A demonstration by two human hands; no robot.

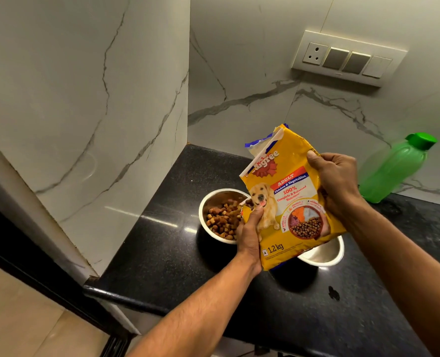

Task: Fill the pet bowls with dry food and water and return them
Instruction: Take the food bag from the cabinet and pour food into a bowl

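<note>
A yellow dog-food bag (288,202) is held over two steel bowls on the black counter (162,253). My left hand (249,233) grips the bag's lower left edge. My right hand (334,184) grips its upper right side. The left bowl (208,202) holds a heap of brown kibble (222,219), and the bag's left corner hangs over it. The right bowl (327,253) is mostly hidden behind the bag, so its inside cannot be judged. A green water bottle (391,171) with a green cap stands at the back right against the wall.
Marble walls close the corner behind and to the left of the counter. A switch panel (347,57) is mounted on the back wall. A small dark spot (333,292) lies on the counter near the front. The floor drops away at the lower left.
</note>
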